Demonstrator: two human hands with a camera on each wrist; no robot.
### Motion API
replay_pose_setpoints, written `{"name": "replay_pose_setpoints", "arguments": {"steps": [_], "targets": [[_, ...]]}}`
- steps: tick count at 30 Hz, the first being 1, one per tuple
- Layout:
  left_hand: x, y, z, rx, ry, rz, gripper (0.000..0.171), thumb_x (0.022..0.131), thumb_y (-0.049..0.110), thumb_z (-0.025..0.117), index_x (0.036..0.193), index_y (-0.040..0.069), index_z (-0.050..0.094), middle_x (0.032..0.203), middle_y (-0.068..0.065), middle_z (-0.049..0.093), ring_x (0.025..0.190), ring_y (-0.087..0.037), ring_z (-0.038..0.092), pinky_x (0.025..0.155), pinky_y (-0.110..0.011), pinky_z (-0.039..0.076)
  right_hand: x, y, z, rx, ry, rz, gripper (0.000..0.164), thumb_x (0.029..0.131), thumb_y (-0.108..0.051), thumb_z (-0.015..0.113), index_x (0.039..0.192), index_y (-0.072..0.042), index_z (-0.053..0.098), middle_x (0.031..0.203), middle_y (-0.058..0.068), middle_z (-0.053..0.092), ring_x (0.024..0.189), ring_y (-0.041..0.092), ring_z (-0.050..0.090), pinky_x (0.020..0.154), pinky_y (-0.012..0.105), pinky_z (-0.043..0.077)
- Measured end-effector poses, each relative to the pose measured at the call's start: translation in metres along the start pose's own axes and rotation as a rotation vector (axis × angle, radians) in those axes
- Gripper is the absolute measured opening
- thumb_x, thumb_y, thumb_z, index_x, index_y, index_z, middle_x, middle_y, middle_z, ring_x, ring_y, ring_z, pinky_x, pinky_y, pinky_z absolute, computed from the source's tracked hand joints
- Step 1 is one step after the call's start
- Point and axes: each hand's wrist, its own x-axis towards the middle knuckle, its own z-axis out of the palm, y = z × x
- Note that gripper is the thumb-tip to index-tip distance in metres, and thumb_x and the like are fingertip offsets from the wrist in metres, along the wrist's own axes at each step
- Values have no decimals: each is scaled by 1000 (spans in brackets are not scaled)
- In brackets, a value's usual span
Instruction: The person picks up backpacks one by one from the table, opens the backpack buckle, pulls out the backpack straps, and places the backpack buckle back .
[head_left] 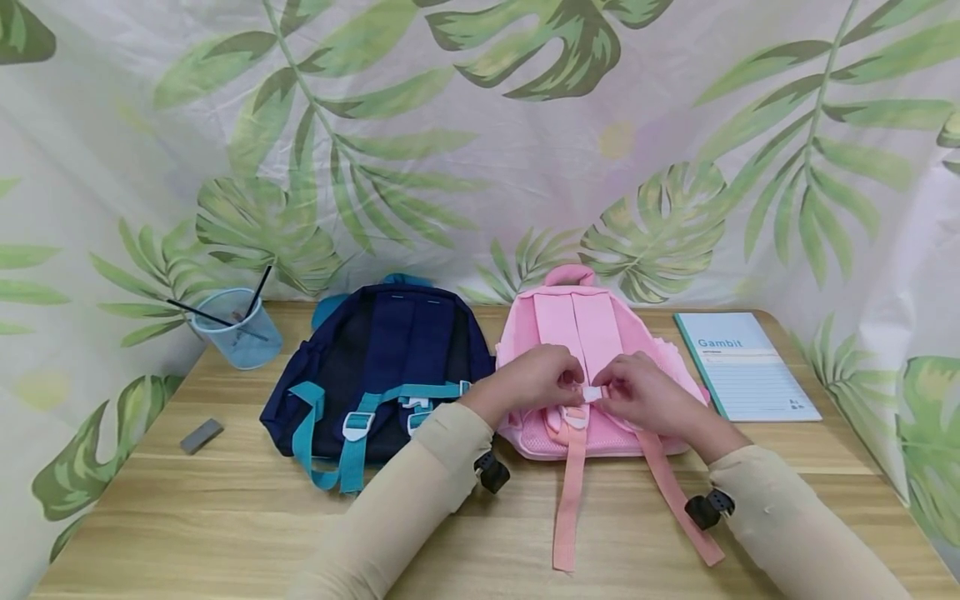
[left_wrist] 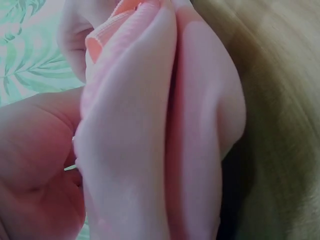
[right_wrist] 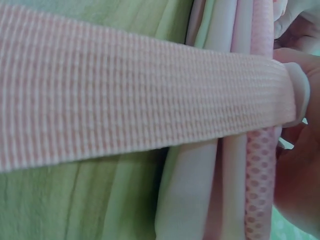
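A pink backpack (head_left: 525, 429) lies with its shoulder straps facing up, right of the middle of the table. Over its lower straps, my left hand (head_left: 536, 379) pinches the left end of a small white buckle (head_left: 592, 393). My right hand (head_left: 652, 396) pinches the buckle's right end, so it sits between both sets of fingertips. Two long coral webbing straps (head_left: 572, 500) hang off the bag toward me. In the left wrist view the bag's side panel (left_wrist: 125, 125) hides part of the left fingers. A wide strap (right_wrist: 150, 95) crosses the right wrist view.
Left of the pink bag lies a navy backpack (head_left: 345, 333) with teal straps. A blue translucent cup (head_left: 251, 342) with dark sticks stands at the back left, and a grey eraser (head_left: 202, 436) lies in front of it. A Gambit notebook (head_left: 757, 375) is at the right. Leaf-print cloth hangs behind.
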Motion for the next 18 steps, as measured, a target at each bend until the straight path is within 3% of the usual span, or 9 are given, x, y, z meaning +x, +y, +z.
{"name": "replay_pose_setpoints", "arguments": {"steps": [12,18], "targets": [[4,-1,5,28,-28,-18,16,100,23,80,110,10,81,100,-2,67,91,-13,57,86,-23,49,4,7,3,4,5,-117,14,94,-11,82,104,-12,73,92,-4,62,92,14,50,80,30,43],[4,-1,5,23,-27,-16,18,100,22,80,111,8,81,101,-4,70,91,-13,59,88,-24,51,6,7,6,7,9,-93,12,93,-10,81,100,-14,71,90,-5,61,91,12,50,78,29,44]]}}
